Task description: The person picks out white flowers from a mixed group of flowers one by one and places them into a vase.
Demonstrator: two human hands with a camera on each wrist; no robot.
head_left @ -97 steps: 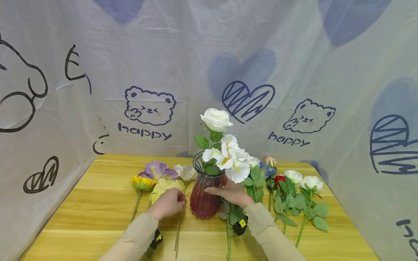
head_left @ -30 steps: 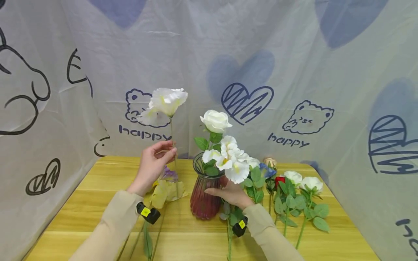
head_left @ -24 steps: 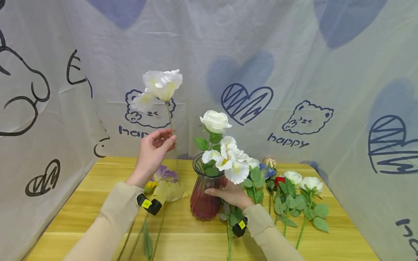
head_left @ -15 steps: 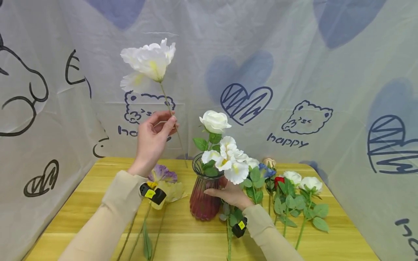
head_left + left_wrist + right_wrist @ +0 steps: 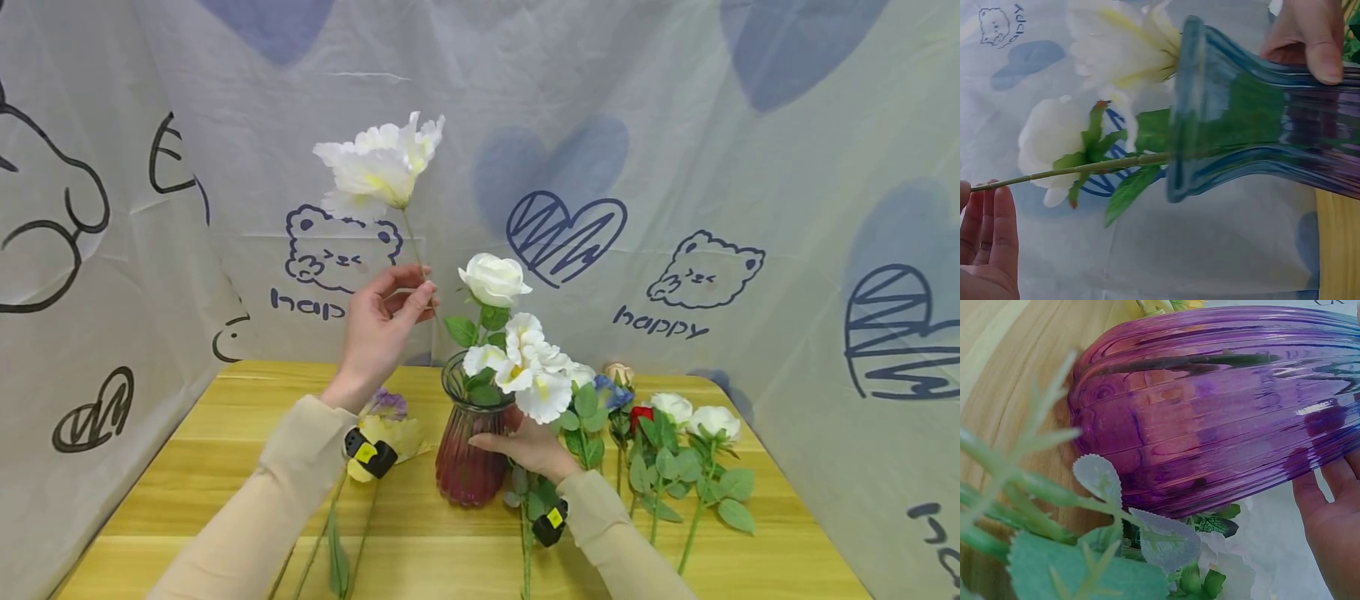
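Observation:
My left hand (image 5: 375,337) pinches the thin stem of a white artificial flower (image 5: 378,167) with ruffled petals and yellow streaks, raised above the table. In the left wrist view its stem (image 5: 1041,177) runs to the mouth of the ribbed glass vase (image 5: 1229,119) and overlaps the rim. The vase, grey at the top and reddish purple below, stands upright on the table. My right hand (image 5: 534,446) grips its side, the fingers partly hidden behind the glass. A white rose (image 5: 495,280) and green leaves rise from the vase; a white ruffled bloom (image 5: 528,367) leans at its right.
Left of the vase lie a yellow flower (image 5: 393,437) and a purple flower (image 5: 388,404), partly behind my left wrist. To the right are white roses (image 5: 714,422), a red flower (image 5: 642,415), a blue flower (image 5: 613,392) and a beige rose (image 5: 619,373). A printed cloth (image 5: 450,108) hangs behind.
My left hand has picked the white ruffled flower up from the table and raised it high. Over the last half second it came right and slightly down, toward the vase. My right hand has stayed put.

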